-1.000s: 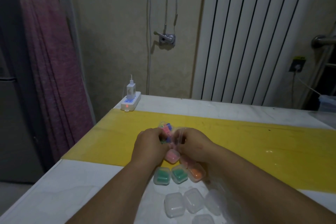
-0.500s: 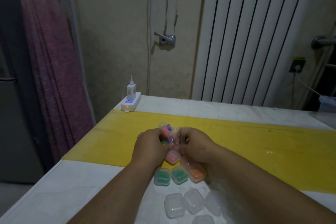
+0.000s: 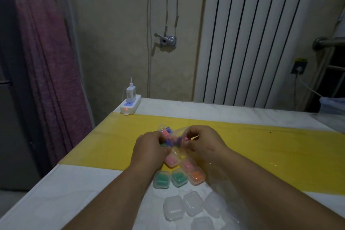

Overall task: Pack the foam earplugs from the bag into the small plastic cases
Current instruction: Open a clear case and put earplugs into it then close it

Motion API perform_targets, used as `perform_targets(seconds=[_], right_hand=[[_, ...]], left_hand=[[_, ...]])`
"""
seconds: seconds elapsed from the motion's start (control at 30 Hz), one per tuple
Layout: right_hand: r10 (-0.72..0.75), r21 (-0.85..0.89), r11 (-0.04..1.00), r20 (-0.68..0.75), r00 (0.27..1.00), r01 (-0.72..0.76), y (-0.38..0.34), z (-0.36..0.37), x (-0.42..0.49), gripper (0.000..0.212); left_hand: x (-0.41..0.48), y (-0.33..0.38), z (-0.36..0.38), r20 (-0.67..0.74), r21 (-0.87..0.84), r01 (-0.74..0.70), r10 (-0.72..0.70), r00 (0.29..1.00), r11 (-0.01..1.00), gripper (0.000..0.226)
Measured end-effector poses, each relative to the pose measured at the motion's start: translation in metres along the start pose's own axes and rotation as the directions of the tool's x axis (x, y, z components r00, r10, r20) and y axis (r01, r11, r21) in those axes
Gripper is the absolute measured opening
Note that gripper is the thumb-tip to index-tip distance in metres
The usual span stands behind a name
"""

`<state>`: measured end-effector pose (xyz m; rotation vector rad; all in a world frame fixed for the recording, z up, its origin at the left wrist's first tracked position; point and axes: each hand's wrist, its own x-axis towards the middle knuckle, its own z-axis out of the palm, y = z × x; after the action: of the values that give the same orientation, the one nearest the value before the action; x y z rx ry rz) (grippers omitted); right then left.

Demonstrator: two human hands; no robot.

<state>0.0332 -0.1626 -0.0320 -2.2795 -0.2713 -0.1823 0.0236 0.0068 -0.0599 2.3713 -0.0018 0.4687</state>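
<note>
We're at a white table (image 3: 56, 192) with a yellow mat (image 3: 261, 145) across it, in a dim room with a ribbed radiator (image 3: 252, 33) behind, a purplish curtain (image 3: 46, 61) on the left and a power strip (image 3: 130, 105) at the far corner. Near us sit filled cases (image 3: 161, 179) in green, pink and orange, then some empty cases (image 3: 172, 208), with our forearms partly in the way. Over the mat's near edge our left hand (image 3: 149, 147) has its fingers curled round the clear bag (image 3: 182, 130) of earplugs (image 3: 167, 130), and our right hand (image 3: 203, 142) pinches the bag's other side with bent fingertips.
</note>
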Motion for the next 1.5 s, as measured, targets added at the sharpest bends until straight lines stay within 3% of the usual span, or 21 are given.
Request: perform_targets(seconds=[0.23, 0.43, 0.57, 0.67, 0.77, 0.83, 0.9, 1.0, 1.07, 1.13, 1.23, 1.4, 1.5], right_hand=[[0.039, 0.015, 0.999, -0.086, 0.996, -0.037, 0.000, -0.013, -0.008, 0.021], [0.153, 0.232, 0.965, -0.103, 0.983, -0.126, -0.005, -0.013, -0.015, 0.018], [0.140, 0.176, 0.978, -0.144, 0.980, -0.114, -0.007, -0.012, -0.016, 0.017], [0.163, 0.320, 0.941, -0.157, 0.974, -0.106, -0.007, -0.017, -0.024, 0.014], [0.185, 0.446, 0.890, -0.161, 0.969, -0.096, -0.009, -0.025, -0.036, 0.011], [0.193, 0.505, 0.858, -0.160, 0.968, -0.088, -0.010, -0.031, -0.046, 0.011], [0.193, 0.550, 0.831, -0.153, 0.969, -0.079, -0.012, -0.037, -0.057, 0.010], [0.157, 0.572, 0.819, -0.140, 0.978, -0.050, -0.015, -0.046, -0.072, 0.008], [0.125, 0.585, 0.810, -0.129, 0.984, -0.026, -0.017, -0.050, -0.079, 0.009], [0.111, 0.596, 0.802, -0.120, 0.986, -0.018, -0.017, -0.051, -0.084, 0.010], [0.110, 0.598, 0.801, -0.115, 0.987, -0.020, -0.010, -0.047, -0.090, 0.011], [0.093, 0.590, 0.807, -0.105, 0.990, -0.013, 0.000, -0.046, -0.096, 0.010], [0.083, 0.600, 0.800, -0.099, 0.992, -0.007, 0.002, -0.045, -0.094, 0.009]], left_hand=[[-0.001, 0.002, -0.001, -0.010, 0.015, -0.006, 0.006, 1.000, 1.000, 0.026], [-0.002, 0.003, -0.001, -0.008, 0.038, -0.021, 0.021, 1.000, 0.999, 0.028], [-0.002, 0.003, -0.001, -0.002, 0.051, -0.014, 0.014, 1.000, 0.999, 0.029], [-0.002, 0.005, -0.004, -0.014, 0.125, -0.039, 0.041, 0.999, 0.991, 0.030], [-0.006, 0.016, -0.010, -0.123, 0.158, -0.081, 0.101, 0.987, 0.984, 0.033], [-0.011, 0.027, -0.013, -0.171, 0.111, -0.150, 0.167, 0.971, 0.983, 0.032], [-0.019, 0.039, -0.015, -0.127, -0.073, -0.213, 0.202, 0.971, 0.974, 0.030], [-0.036, 0.058, -0.016, 0.091, -0.497, -0.131, 0.201, 0.975, 0.858, 0.032], [-0.044, 0.066, -0.015, 0.185, -0.630, -0.051, 0.214, 0.959, 0.775, 0.032], [-0.045, 0.069, -0.016, 0.204, -0.674, -0.008, 0.197, 0.959, 0.738, 0.026], [-0.044, 0.067, -0.020, 0.206, -0.650, 0.015, 0.157, 0.966, 0.759, 0.013], [-0.048, 0.069, -0.019, 0.293, -0.668, 0.042, 0.211, 0.933, 0.743, 0.026], [-0.048, 0.069, -0.013, 0.295, -0.639, 0.014, 0.228, 0.928, 0.769, 0.022]])
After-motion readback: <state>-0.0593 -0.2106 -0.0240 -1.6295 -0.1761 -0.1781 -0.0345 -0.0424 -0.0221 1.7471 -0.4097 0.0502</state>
